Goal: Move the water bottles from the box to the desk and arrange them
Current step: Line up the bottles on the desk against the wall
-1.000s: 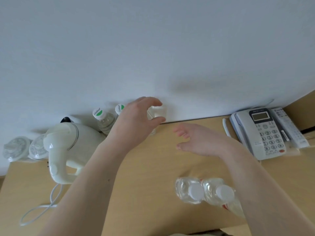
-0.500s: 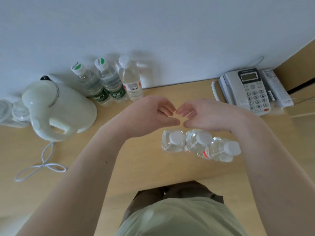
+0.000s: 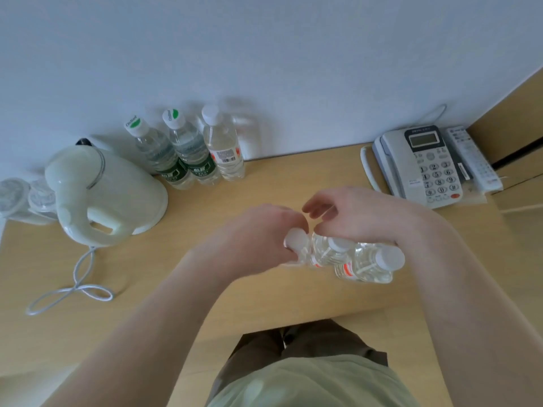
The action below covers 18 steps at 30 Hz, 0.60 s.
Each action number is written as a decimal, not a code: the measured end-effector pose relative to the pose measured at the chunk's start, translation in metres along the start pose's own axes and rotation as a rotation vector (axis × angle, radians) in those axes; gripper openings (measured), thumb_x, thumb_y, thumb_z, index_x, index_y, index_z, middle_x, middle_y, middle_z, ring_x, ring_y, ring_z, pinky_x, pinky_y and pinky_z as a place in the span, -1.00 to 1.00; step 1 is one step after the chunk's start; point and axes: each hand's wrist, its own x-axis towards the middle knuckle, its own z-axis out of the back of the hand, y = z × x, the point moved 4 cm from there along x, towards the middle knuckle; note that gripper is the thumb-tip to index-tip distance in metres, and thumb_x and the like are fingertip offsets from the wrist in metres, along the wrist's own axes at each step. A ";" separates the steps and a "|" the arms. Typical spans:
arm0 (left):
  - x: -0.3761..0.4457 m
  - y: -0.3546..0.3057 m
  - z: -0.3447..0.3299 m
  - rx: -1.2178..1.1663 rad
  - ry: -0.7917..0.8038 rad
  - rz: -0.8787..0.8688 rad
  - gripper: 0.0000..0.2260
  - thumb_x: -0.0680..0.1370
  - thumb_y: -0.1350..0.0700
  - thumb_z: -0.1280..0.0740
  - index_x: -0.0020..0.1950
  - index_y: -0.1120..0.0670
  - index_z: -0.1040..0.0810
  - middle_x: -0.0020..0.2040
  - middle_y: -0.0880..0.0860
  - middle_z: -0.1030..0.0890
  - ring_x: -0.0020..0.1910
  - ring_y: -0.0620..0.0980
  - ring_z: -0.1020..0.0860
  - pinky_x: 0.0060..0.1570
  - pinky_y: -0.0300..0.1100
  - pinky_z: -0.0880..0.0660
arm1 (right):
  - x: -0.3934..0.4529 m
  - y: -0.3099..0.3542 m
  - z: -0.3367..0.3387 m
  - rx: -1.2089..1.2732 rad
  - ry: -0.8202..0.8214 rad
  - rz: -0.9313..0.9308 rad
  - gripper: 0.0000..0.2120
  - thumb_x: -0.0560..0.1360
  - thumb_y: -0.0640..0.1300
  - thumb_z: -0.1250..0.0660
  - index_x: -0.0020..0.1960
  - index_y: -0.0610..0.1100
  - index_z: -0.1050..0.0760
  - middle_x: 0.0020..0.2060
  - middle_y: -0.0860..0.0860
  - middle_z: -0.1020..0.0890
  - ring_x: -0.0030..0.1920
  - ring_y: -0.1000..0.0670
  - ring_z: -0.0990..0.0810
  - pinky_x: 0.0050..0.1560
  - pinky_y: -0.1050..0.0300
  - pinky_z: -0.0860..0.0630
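At far left, two round clear plastic lids (image 3: pixel 26 198) lie on the light wooden desk (image 3: pixel 164 292) beside a pale green electric kettle (image 3: pixel 100 195), whose white cord (image 3: pixel 73 283) loops toward the near edge. Right of the kettle, against the white wall (image 3: pixel 264 54), stand three upright bottles in a row, touching: two clear green-labelled bottles with green-and-white caps (image 3: pixel 173 151) and one clear white-capped water bottle with a barcode label (image 3: pixel 224 145). At centre, the left hand (image 3: pixel 258 239) curls its fingers round the leftmost of three clear white-capped water bottles with red-and-white labels (image 3: pixel 346 257), which stand close together on the desk near its front edge. The right hand (image 3: pixel 361 215) rests over the other two of this group, fingers bent; whether it actually grips one cannot be told. At far right, a grey desk telephone with keypad (image 3: pixel 423 165) sits by the wall, a white remote control (image 3: pixel 473 160) just beside it.
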 end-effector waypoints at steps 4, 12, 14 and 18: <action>0.004 0.005 0.007 0.029 -0.004 0.022 -0.72 0.51 0.02 -0.41 0.22 -0.15 -0.60 -0.05 -0.09 -0.65 -0.05 -0.02 -0.56 -0.03 -0.04 -0.54 | 0.004 0.002 0.009 0.000 -0.023 0.008 -0.61 0.54 -0.01 -0.35 0.35 0.20 -0.46 0.16 0.29 -0.57 0.21 0.14 -0.55 0.19 0.15 -0.46; 0.027 0.023 0.037 0.012 -0.041 0.061 -0.69 0.51 0.00 -0.42 0.25 -0.21 -0.59 -0.16 -0.09 -0.59 -0.27 -0.15 -0.50 -0.23 -0.14 -0.51 | 0.027 0.007 0.034 0.025 -0.052 0.007 -0.55 0.50 0.07 -0.39 0.37 0.21 -0.42 0.17 0.29 -0.55 0.18 0.18 -0.55 0.13 0.17 -0.46; 0.037 0.028 0.048 0.012 -0.059 0.058 -0.68 0.50 0.00 -0.43 0.25 -0.20 -0.59 -0.13 -0.09 -0.60 -0.28 -0.17 -0.50 -0.26 -0.20 -0.47 | 0.036 0.009 0.040 0.041 -0.048 0.002 -0.53 0.48 0.09 -0.41 0.37 0.20 -0.42 0.16 0.30 -0.54 0.17 0.19 -0.54 0.10 0.18 -0.45; 0.058 0.040 0.070 -0.003 -0.084 0.073 -0.68 0.51 0.00 -0.43 0.25 -0.19 -0.59 -0.14 -0.11 -0.59 -0.25 -0.11 -0.56 -0.09 -0.12 -0.58 | 0.053 0.010 0.054 0.049 -0.051 -0.001 -0.50 0.48 0.13 -0.42 0.39 0.18 -0.41 0.19 0.25 -0.54 0.19 0.15 -0.55 0.17 0.13 -0.50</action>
